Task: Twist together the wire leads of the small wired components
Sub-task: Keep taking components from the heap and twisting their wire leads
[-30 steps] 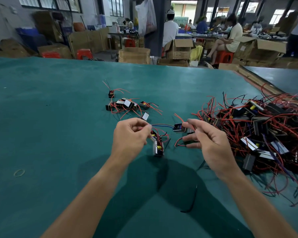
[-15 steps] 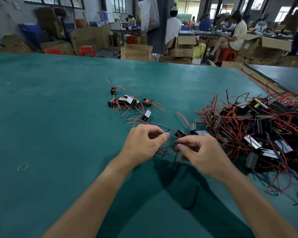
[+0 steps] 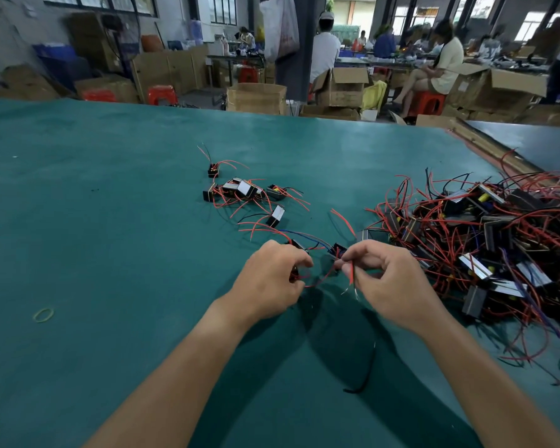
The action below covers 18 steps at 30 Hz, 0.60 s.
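Note:
My left hand (image 3: pixel 269 279) is curled around a small black component whose red wire (image 3: pixel 317 282) loops out toward the right. My right hand (image 3: pixel 388 279) pinches a red and a black lead (image 3: pixel 352 276) side by side, their bare tips pointing down. Another small black component (image 3: pixel 338 249) sits just beyond my fingers. A small group of finished-looking components with red leads (image 3: pixel 243 192) lies farther back. A large tangled heap of black components with red wires (image 3: pixel 485 240) fills the right side.
The green table (image 3: pixel 110 221) holds a yellow rubber band (image 3: pixel 43 315) at the left and a loose black wire piece (image 3: pixel 366 373) between my forearms. Cardboard boxes, red stools and seated people are beyond the far edge.
My right hand has lifted a red and a black lead so their stripped ends hang down. My left hand stays closed on its component, and both hands sit close together.

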Motion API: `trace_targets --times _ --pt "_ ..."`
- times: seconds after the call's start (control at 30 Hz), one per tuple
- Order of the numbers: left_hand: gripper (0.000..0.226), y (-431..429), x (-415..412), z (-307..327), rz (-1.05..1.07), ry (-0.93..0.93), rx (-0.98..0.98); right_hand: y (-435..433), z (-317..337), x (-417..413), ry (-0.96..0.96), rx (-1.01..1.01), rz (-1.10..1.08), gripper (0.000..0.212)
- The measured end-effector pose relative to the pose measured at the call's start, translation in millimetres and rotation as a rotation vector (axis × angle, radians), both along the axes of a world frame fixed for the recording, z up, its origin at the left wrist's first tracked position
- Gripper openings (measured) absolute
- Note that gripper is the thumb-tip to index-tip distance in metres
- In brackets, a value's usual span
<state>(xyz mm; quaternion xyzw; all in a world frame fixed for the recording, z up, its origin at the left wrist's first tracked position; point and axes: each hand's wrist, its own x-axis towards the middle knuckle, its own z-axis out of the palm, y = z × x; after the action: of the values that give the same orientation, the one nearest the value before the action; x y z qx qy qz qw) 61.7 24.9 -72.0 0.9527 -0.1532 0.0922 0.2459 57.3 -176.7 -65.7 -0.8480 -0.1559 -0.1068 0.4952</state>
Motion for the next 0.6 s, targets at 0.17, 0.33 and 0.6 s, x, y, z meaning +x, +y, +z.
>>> trace_targets --times 0.17,0.33,0.6 --pt "0.043 2 8 -12 0.126 0.073 0.15 -7 -6 8 0.098 -0.13 -0.061 0.017" --pt "0.038 13 12 -17 0.328 0.096 0.13 -4 -6 7 0.07 -0.079 0.034 0.044" --pt "0.031 12 11 4 0.254 0.182 -0.507 4 9 -6 -0.182 -0.025 0.029 0.032"
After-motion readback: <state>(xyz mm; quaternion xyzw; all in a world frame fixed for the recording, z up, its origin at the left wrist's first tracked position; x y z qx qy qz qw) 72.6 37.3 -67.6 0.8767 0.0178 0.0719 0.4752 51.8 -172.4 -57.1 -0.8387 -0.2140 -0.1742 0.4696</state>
